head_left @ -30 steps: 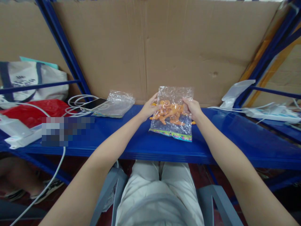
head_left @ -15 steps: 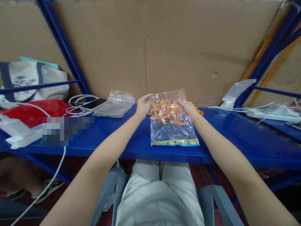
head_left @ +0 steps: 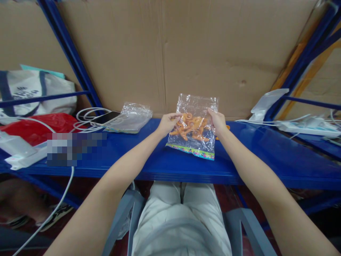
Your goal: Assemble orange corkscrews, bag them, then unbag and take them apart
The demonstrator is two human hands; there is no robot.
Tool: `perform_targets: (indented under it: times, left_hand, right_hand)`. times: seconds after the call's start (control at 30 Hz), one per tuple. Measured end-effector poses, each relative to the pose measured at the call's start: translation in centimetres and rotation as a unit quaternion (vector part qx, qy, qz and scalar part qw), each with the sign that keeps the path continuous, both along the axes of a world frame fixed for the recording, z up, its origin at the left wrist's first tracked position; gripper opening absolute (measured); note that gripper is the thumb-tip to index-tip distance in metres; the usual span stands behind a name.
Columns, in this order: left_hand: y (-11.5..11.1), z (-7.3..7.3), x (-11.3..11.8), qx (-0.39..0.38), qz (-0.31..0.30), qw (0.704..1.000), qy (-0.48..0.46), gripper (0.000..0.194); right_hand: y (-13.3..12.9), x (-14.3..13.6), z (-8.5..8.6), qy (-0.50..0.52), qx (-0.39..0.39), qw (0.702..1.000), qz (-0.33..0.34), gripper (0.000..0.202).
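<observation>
A clear plastic bag (head_left: 198,103) with a colourful printed band along its lower edge is held up in front of me, slightly tilted. My right hand (head_left: 218,122) pinches its right side, thumb on the front. My left hand (head_left: 168,124) is closed at the left side, fingertips pressed together at the bag's edge. Orange plastic pieces (head_left: 195,126) with ring-like and curved shapes show through the film and seem to lie behind it on the blue table (head_left: 157,160). Another orange piece (head_left: 228,127) pokes out beyond my right hand.
Left of my hands lie another clear bag (head_left: 130,119), a phone (head_left: 108,117), coiled white cable (head_left: 85,117) and a red bag (head_left: 50,122). A white power strip (head_left: 309,128) sits at the right. Cardboard (head_left: 199,53) stands behind the table.
The bag has shifted up and turned, its lower edge now slanting down to the right. My left hand has moved slightly right and down. The orange pieces stay in about the same place.
</observation>
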State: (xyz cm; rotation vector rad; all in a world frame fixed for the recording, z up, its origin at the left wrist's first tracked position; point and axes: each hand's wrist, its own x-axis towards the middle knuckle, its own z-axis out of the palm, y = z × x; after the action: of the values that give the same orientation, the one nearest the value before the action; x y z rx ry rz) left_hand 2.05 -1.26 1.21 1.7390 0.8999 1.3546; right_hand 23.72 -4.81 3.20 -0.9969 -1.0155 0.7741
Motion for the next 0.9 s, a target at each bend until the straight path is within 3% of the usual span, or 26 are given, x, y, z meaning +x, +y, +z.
perform_targets:
  times: [0.27,0.57,0.9]
  left_hand:
    - [0.9,0.1,-0.2,0.086,0.079,0.992,-0.038,0.017]
    - [2.5,0.3,-1.8,0.109,0.152,0.981,-0.055,0.028]
    - [3.1,-0.2,-1.9,0.192,0.173,0.965,-0.034,0.04]
  right_hand:
    - [0.1,0.3,-0.1,-0.012,0.003,0.999,0.029,0.033]
    - [-1.0,-1.0,-0.1,-0.067,-0.049,0.986,0.143,0.034]
    - [-0.4,-1.0,-0.6,-0.072,-0.044,0.992,0.094,0.036]
